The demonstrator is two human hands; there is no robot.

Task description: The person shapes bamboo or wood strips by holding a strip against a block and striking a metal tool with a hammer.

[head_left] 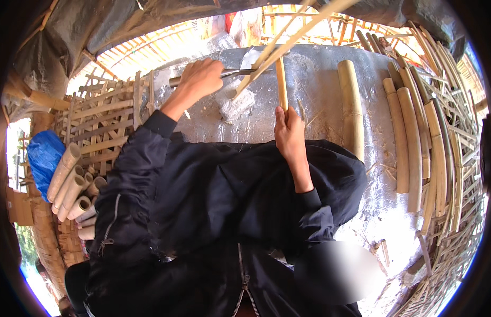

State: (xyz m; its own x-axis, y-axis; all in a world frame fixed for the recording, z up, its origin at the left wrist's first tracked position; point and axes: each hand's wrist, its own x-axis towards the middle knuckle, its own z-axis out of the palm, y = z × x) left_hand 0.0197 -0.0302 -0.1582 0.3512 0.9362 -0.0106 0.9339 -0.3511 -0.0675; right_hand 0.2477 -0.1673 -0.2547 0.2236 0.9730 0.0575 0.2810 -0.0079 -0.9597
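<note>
My left hand (202, 79) is closed around the handle of a long knife. Its dark blade (240, 72) points right and meets a split bamboo strip (280, 50). This strip stands tilted up to the right, its lower end at a pale stone block (237, 107), and its two upper parts spread apart. In my right hand (290, 129), fingers wrapped round its lower end, is a wooden handle (281, 87), upright just right of the strip. The top of that handle is partly behind the bamboo, so I cannot tell what head it has.
A thick bamboo pole (351, 108) lies on the grey sheet (322, 84) to the right. Beyond it are more bamboo lengths (409, 142) and a pile of thin strips (462, 148). At left are cut bamboo tubes (71, 193), a woven lattice (103, 113) and a blue bag (44, 161).
</note>
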